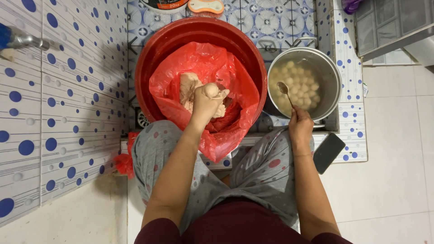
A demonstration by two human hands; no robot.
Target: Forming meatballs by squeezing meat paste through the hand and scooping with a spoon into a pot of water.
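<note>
Pinkish paste lump squeezed in clenched left hand above red plastic bag lining round red basin; slim metal spoon gripped by right hand, over steel pot of pale balls; dark phone beside.

A soft, pale pink lump of dough is heaped inside a crinkled red plastic bag, and a small round portion of it is squeezed up out of the left fist. A slim metal spoon is held by its handle, its bowl tilted over pale dough balls floating in cloudy water.
</note>
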